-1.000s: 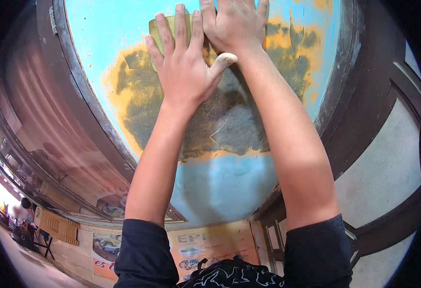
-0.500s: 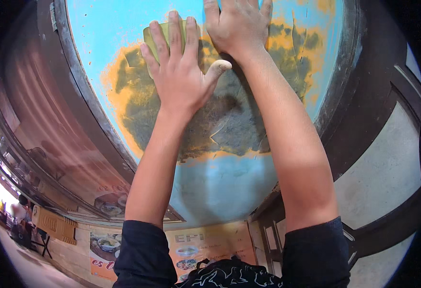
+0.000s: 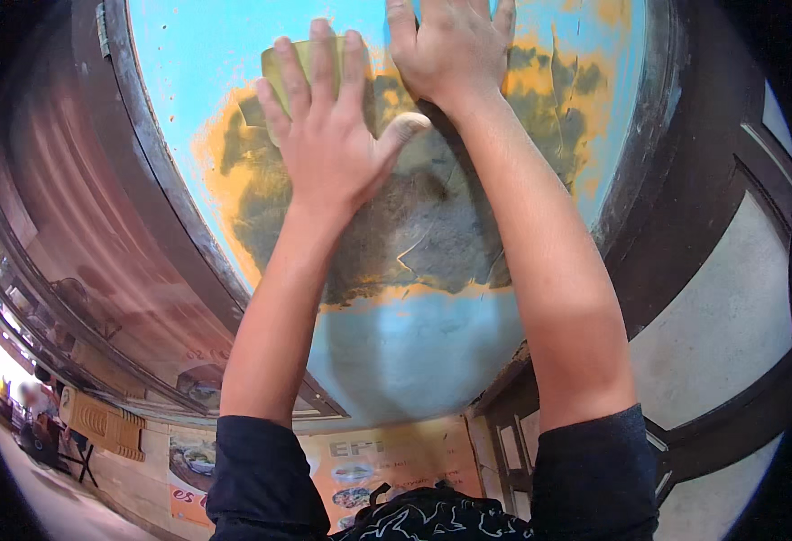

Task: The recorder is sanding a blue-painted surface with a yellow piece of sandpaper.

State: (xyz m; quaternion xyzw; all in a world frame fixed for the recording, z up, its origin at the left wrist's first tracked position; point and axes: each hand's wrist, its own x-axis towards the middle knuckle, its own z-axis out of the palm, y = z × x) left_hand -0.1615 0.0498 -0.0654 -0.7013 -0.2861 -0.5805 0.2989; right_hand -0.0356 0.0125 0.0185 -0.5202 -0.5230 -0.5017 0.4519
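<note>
With fingers spread and stretched out, my left hand [image 3: 328, 153] presses flat over a yellow-green sheet that looks like sandpaper [image 3: 302, 56]. The sheet lies against a blue panel [image 3: 207, 45], its far corners showing past my fingers. A large rough patch [image 3: 414, 203], grey with orange edges, covers the panel's middle beneath both arms. To the right, my right hand [image 3: 450, 50] rests open on the panel's upper part, holding nothing visible; its fingertips are cut off by the frame. Pale dust coats my left thumb.
A dark frame [image 3: 166, 171] borders the panel on the left, and brown woodwork with grey panels [image 3: 721, 307] stands at right. Below are an orange printed banner [image 3: 396, 469] and a tan slatted piece [image 3: 100, 422]. At far left, a person [image 3: 40, 401] is near a bright opening.
My left hand and the sheet under it have slid slightly left across the panel, the forearm moving along. My right hand has shifted only a little to the right.
</note>
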